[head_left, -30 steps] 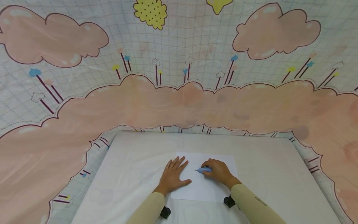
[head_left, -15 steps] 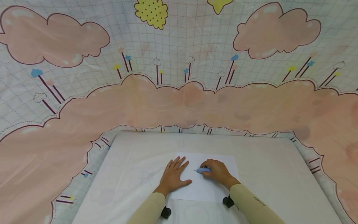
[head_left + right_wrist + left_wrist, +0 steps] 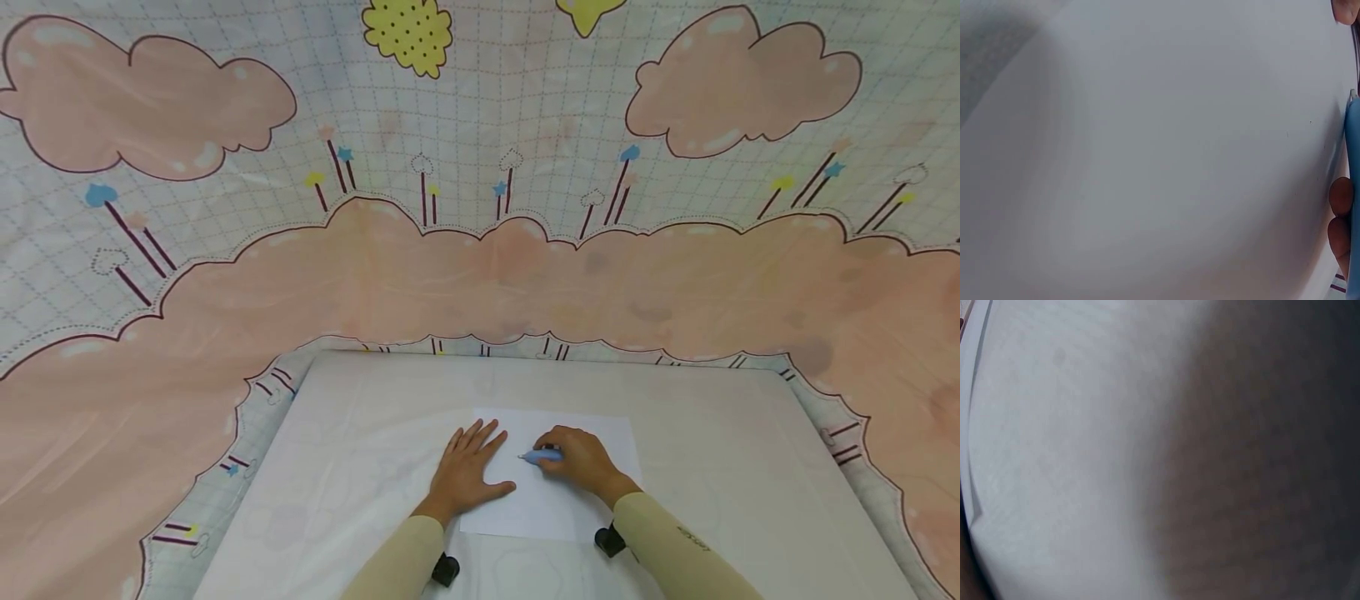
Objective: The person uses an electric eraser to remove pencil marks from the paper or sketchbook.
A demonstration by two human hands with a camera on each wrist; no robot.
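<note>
A white sheet of paper (image 3: 555, 512) lies on the white-covered table. My left hand (image 3: 465, 475) rests on its left part, fingers spread and straight. The right hand (image 3: 588, 458) grips a thick, light-blue pen-like tool (image 3: 543, 456) with a thin metal tip. That tip points left, at or just above the paper; contact cannot be made out. In the right wrist view the blue tool (image 3: 1352, 144) stands at the right edge with fingertips (image 3: 1340, 197) against it, and tiny dark marks show on the paper (image 3: 1179, 125). The left wrist view is mostly blurred, with a dark shape on the right.
The white table cover (image 3: 360, 433) stretches out on both sides of the paper. A fainter sheet-like outline (image 3: 525, 571) lies just in front. Behind hangs a cloth (image 3: 487, 283) printed with clouds. Black wrist devices (image 3: 446, 570) sit at both cuffs.
The right hand and the blue pen-like tool have slid slightly to the left over the paper. My left hand stays in place.
</note>
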